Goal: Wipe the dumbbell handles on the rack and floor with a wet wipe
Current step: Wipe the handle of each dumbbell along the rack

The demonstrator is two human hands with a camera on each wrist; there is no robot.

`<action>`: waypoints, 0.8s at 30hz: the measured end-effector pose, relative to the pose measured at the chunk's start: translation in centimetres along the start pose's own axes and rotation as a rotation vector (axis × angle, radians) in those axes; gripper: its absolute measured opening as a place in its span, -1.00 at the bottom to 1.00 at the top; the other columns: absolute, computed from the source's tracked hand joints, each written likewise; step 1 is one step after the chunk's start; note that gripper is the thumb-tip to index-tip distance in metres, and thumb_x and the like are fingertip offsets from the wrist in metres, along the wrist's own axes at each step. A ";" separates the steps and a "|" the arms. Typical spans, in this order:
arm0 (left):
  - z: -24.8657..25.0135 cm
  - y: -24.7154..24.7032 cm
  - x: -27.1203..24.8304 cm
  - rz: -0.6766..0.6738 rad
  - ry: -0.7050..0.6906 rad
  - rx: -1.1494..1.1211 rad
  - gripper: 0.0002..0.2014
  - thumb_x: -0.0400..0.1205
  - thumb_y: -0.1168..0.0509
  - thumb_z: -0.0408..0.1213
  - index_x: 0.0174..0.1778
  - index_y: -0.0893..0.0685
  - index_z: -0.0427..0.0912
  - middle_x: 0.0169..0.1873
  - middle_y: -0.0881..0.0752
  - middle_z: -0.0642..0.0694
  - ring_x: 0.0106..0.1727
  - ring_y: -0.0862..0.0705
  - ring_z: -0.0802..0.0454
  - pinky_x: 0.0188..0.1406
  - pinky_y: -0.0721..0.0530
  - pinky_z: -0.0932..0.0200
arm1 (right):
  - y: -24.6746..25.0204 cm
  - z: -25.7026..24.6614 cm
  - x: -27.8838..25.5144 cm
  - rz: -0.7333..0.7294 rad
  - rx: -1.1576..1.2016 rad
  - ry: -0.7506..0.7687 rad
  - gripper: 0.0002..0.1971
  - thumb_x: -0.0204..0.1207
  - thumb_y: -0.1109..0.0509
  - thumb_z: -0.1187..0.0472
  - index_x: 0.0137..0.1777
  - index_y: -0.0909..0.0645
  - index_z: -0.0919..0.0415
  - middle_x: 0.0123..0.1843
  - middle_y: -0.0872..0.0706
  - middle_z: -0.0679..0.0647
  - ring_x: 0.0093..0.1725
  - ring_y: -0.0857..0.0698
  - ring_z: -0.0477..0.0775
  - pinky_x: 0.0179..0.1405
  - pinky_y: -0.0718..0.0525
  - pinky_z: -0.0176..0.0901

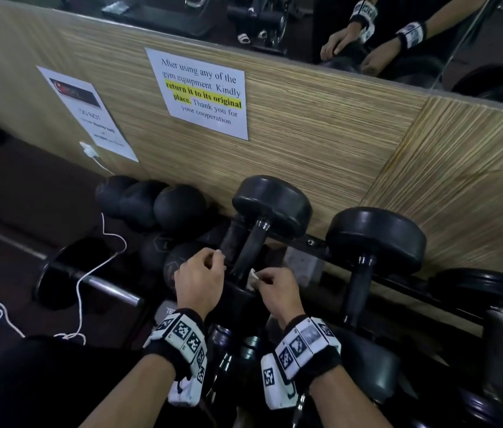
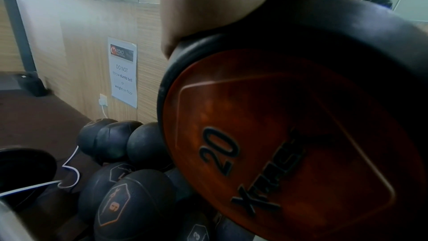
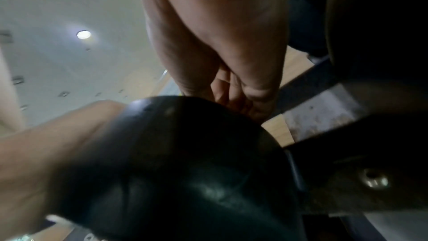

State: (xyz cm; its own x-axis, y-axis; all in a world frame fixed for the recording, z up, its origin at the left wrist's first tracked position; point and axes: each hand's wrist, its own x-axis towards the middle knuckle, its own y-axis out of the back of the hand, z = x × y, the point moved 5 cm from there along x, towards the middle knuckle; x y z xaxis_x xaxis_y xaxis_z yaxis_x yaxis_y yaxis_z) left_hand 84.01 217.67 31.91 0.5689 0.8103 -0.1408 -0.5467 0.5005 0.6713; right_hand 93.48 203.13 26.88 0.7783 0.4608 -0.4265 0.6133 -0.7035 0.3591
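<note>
A black 20 dumbbell lies tilted on the rack, its dark handle running down toward me. My right hand pinches a small white wet wipe against the lower end of that handle. My left hand sits on the left of the handle, fingers curled over the dumbbell's near head. In the left wrist view the palm lies on the rim above the orange end plate. The right wrist view shows curled fingers behind the black head; the wipe is hidden there.
A second dumbbell lies on the rack rail to the right, with more beyond. Black medicine balls are piled left of the rack. A barbell and a white cable lie on the dark floor. A panelled wall stands behind.
</note>
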 end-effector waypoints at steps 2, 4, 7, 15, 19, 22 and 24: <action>0.0 0.0 0.0 0.013 -0.006 0.008 -0.73 0.69 -0.18 -0.01 -0.24 -0.71 0.06 -0.41 -0.76 0.19 -0.25 -0.69 0.21 0.19 -0.64 -0.24 | 0.3 -1.2 -0.8 -0.004 -0.075 0.060 -0.85 0.58 -0.52 0.16 -0.18 -0.84 0.16 -0.25 -0.83 -0.05 -0.19 -0.76 -0.12 -0.17 -0.64 -0.41; 0.2 0.0 -0.1 0.016 -0.007 0.017 -0.74 0.70 -0.19 -0.05 -0.22 -0.72 0.05 -0.40 -0.77 0.18 -0.22 -0.68 0.21 0.24 -0.60 -0.23 | 0.5 -2.6 -1.4 0.009 -0.122 0.129 -0.92 0.57 -0.54 0.20 -0.10 -0.85 0.16 -0.21 -0.84 -0.03 -0.20 -0.74 -0.15 -0.26 -0.56 -0.54; 0.1 0.1 -0.1 0.008 0.007 0.028 -0.70 0.67 -0.15 0.01 -0.20 -0.74 0.03 -0.37 -0.78 0.14 -0.15 -0.70 0.06 0.24 -0.58 -0.23 | -0.2 -4.6 -1.8 0.028 -0.194 0.238 -0.92 0.56 -0.51 0.25 -0.03 -0.84 0.14 -0.12 -0.84 0.00 -0.08 -0.75 -0.10 -0.10 -0.62 -0.45; 0.2 0.1 -0.2 0.000 0.020 0.017 -0.65 0.58 -0.08 0.08 -0.20 -0.74 0.05 -0.35 -0.79 0.10 -0.12 -0.71 -0.01 0.21 -0.60 -0.23 | -0.6 -5.4 -0.9 -0.083 -0.281 0.194 -0.92 0.58 -0.49 0.18 -0.04 -0.83 0.08 -0.08 -0.80 0.10 -0.08 -0.77 0.10 -0.31 -0.67 -0.19; 0.2 0.2 -0.2 -0.001 0.025 0.006 -0.60 0.51 -0.03 0.14 -0.22 -0.74 0.06 -0.36 -0.78 0.11 -0.14 -0.70 0.02 0.20 -0.60 -0.23 | -0.9 -5.3 -0.5 -0.037 -0.245 0.207 -0.92 0.58 -0.50 0.21 -0.07 -0.84 0.07 -0.14 -0.82 0.05 -0.09 -0.79 0.04 -0.17 -0.75 -0.16; 0.3 0.2 -0.4 -0.004 0.024 -0.003 -0.64 0.55 -0.07 0.10 -0.23 -0.74 0.07 -0.37 -0.78 0.11 -0.18 -0.70 0.07 0.20 -0.62 -0.23 | -1.4 -4.9 0.0 -0.054 -0.222 0.183 -0.93 0.58 -0.51 0.18 -0.08 -0.83 0.05 -0.15 -0.81 0.01 -0.12 -0.78 0.00 -0.09 -0.78 -0.09; 0.3 0.2 -0.4 -0.003 0.024 -0.006 -0.72 0.64 -0.14 0.02 -0.23 -0.73 0.08 -0.38 -0.78 0.15 -0.22 -0.69 0.11 0.19 -0.63 -0.24 | -0.9 -4.0 -0.1 -0.069 -0.269 0.148 -0.93 0.58 -0.51 0.18 -0.07 -0.83 0.03 -0.07 -0.80 0.02 -0.07 -0.77 0.01 -0.12 -0.73 -0.15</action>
State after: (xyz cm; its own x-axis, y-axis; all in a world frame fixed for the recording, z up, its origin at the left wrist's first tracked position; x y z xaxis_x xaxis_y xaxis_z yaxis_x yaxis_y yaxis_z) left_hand 83.84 217.38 32.35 0.5558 0.8157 -0.1604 -0.5485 0.5048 0.6665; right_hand 93.39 205.91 29.86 0.7327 0.5902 -0.3388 0.6634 -0.5083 0.5492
